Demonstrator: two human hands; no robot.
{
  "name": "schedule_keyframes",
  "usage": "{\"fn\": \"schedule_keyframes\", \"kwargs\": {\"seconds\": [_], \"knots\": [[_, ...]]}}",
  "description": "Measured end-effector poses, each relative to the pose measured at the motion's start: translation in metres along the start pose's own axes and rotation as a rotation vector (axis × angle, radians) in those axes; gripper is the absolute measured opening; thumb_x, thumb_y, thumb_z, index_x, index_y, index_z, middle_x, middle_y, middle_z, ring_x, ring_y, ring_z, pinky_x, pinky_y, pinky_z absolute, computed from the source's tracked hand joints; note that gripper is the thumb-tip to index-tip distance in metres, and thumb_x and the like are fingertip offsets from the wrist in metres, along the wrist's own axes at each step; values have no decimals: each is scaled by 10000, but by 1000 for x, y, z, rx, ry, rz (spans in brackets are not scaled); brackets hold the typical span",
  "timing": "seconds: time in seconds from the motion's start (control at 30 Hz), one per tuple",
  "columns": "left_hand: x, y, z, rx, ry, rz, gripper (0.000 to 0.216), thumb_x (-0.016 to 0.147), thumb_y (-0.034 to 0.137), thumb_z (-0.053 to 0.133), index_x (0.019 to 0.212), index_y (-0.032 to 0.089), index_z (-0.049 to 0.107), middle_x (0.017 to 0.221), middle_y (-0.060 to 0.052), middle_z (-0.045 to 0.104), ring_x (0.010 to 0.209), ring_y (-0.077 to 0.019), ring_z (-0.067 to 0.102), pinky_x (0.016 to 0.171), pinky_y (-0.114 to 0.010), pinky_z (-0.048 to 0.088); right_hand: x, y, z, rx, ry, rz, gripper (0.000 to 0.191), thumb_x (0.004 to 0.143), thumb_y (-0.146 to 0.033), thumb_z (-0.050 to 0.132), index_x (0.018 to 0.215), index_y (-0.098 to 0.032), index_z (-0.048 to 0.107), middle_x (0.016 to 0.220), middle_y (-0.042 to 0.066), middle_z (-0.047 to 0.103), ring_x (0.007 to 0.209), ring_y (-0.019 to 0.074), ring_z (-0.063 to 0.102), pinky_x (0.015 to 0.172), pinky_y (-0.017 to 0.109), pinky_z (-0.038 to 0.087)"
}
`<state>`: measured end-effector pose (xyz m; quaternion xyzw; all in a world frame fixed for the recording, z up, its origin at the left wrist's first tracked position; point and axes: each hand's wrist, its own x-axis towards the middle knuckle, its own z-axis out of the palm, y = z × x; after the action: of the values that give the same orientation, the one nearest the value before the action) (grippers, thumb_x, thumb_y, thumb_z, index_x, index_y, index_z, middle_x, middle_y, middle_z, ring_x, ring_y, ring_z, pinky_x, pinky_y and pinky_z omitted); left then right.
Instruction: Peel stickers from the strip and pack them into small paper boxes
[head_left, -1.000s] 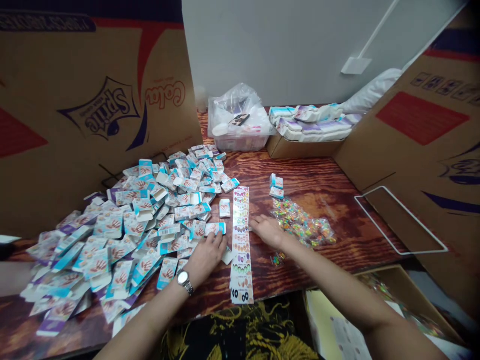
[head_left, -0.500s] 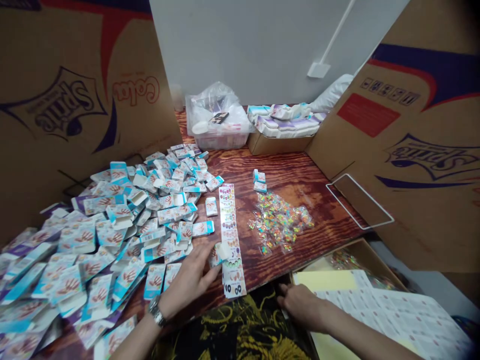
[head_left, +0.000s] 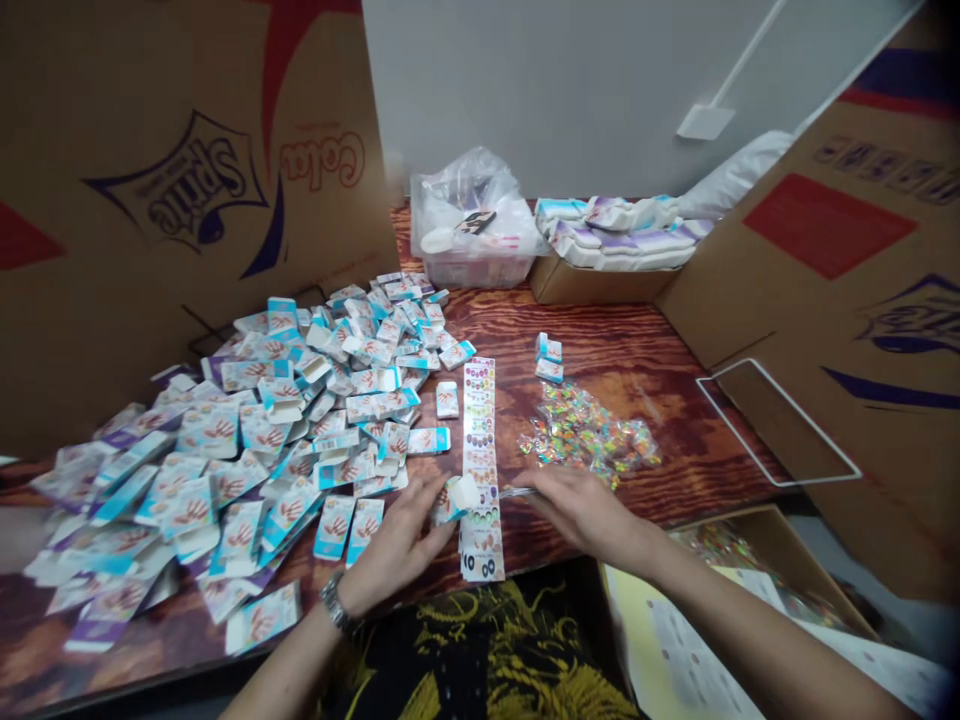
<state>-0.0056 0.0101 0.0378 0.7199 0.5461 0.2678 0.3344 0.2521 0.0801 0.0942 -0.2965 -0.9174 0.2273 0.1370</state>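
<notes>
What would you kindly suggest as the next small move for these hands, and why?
I would probably ease the thin, flat item in the right hand toward the small box, since the left hand holds it with one end seemingly open, and the hands face each other across the printed strips.

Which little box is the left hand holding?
The little box in the left hand, right by the long printed strips, white flap sticking out. The other boxes lie in the pile or apart from it.

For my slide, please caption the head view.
Left hand holds a box by the printed strips; right hand, something thin.
</notes>
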Motion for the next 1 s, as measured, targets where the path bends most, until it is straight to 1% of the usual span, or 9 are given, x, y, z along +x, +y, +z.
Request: {"fn": "schedule_keyframes", "kwargs": {"seconds": [0.1,0.23,0.43,0.57,0.67,0.73,0.8,0.87,1.0], "knots": [[-1,3,-3,3,-4,-3,488,868,286,506,1340,231,395,1308,-106,471,1209,-242,456,1020,-455,393,19,-3,7,-205,82,-180,244,963,-140,354,1106,-173,548,989,81,625,884,185,579,739,294,470],[-2,6,-8,23,-47,3,482,882,303,485,1349,236,382,1293,-93,479,1201,-226,456,1002,-418,414,32,-4,12,-423,45,-358,239,942,-127,387,1071,-161,585,911,89,628,770,198,557,643,319,448],[0,15,-14,87,-86,35,510,867,291,502,1359,239,381,1226,-91,512,1134,-232,496,956,-403,450,37,-4,12,-423,-27,-518,215,929,-135,418,963,-214,615,918,65,621,747,176,534,621,312,417],[4,22,-12,119,-96,43,532,865,275,495,1375,217,352,1162,-102,519,1072,-229,509,937,-406,458,39,-7,14,-376,-48,-570,223,930,-142,407,988,-205,614,909,77,616,759,188,539,627,319,444],[5,23,-5,138,-55,23,529,864,236,478,1375,200,345,1131,-109,503,1058,-233,493,935,-414,453,42,-11,17,-303,-48,-448,251,921,-105,389,1063,-157,589,953,105,600,833,202,545,692,323,483],[4,23,-1,151,-31,1,524,864,213,463,1373,181,342,1125,-118,489,1059,-239,479,942,-423,444,45,-14,18,-145,-36,-338,248,905,-113,416,1101,-133,567,1019,122,572,921,211,538,766,330,493],[3,23,2,160,-17,-19,516,862,201,458,1366,172,349,1138,-126,475,1071,-247,467,953,-437,431,47,-17,19,69,-19,-226,223,896,-147,454,1089,-153,566,1031,106,557,945,198,539,802,324,490],[2,24,4,158,13,-28,505,867,200,451,1361,180,349,1163,-127,461,1097,-252,451,967,-443,419,48,-20,22,234,40,-88,188,898,-163,466,1052,-189,571,975,69,567,905,177,553,792,313,487],[2,26,9,176,110,3,534,885,226,453,1390,195,282,1180,-125,451,1110,-251,436,957,-428,425,47,-20,41,398,227,183,160,875,-171,498,1007,-215,577,908,42,565,818,168,561,735,308,485]]}}
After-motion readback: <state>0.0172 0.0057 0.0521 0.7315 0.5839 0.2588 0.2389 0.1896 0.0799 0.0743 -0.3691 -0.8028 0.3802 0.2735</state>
